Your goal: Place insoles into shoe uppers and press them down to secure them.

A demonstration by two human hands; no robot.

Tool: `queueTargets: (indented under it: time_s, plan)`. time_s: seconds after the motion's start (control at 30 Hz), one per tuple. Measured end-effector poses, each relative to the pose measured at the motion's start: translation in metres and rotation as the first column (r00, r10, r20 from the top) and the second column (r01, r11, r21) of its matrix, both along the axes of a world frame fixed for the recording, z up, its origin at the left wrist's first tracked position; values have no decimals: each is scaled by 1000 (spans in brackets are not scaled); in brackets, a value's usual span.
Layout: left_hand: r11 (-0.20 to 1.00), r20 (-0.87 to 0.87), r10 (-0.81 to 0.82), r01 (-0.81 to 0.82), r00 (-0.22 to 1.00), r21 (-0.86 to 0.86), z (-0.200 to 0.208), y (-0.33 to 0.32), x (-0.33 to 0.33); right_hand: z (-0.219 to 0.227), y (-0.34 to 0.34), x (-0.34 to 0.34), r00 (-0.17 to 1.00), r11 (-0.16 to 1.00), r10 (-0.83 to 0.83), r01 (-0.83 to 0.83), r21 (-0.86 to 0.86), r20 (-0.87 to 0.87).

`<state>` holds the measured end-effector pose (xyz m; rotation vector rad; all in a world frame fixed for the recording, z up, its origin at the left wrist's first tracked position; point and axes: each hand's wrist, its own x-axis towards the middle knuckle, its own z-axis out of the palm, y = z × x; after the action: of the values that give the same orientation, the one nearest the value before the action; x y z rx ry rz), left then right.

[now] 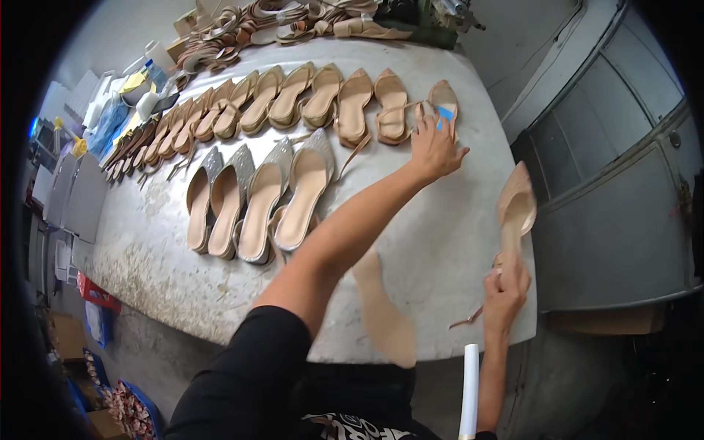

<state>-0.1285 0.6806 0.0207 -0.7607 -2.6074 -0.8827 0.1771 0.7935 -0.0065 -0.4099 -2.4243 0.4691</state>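
Note:
My right hand (506, 290) is closed on the heel end of a pinkish-beige pointed flat shoe (518, 202), its toe pointing away, at the table's right edge. A thin strap (467, 320) lies below that hand. My left hand (438, 150) stretches across to the last shoe (444, 92) on the right of the back row. Its fingers are extended over the heel part, the thumb apart. A bright blue patch (444, 114) shows inside that shoe, by the fingertips; whether the fingers touch it I cannot tell. A beige insole-shaped piece (383, 312) lies near the front edge, looking blurred.
Several beige pointed shoes (293, 95) form a long row across the pale table (440, 242). In front stand silver glittery shoes (279, 191). Stacked shoe parts (220, 40) lie at the back. A white tube (469, 392) rises at the lower edge; a grey metal door (616, 220) is at right.

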Motion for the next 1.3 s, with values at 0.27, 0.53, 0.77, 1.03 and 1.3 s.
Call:
queueTargets:
  time_s: [0.27, 0.53, 0.77, 1.03, 1.3]
  plan:
    - [872, 677, -372, -10, 636, 489, 49, -60, -95, -19, 10, -158, 994, 994, 96, -98, 57, 49]
    - [895, 625, -342, 40, 702, 444, 162, -294, 87, -29, -21, -349, 955, 953, 285, -272, 136, -86]
    - [902, 621, -157, 368, 768, -228, 103, -441, 247, 41, -154, -78, 820, 853, 518, -516, -79, 244]
    - [855, 180, -250, 304, 951, -420, 77, -441, 260, 13, -218, -56, 911, 894, 220, -46, -445, 348]
    - [666, 325, -551, 171, 768, 726, 61, -413, 360, 140, -264, 66, 840, 567, 527, -464, -681, -134]
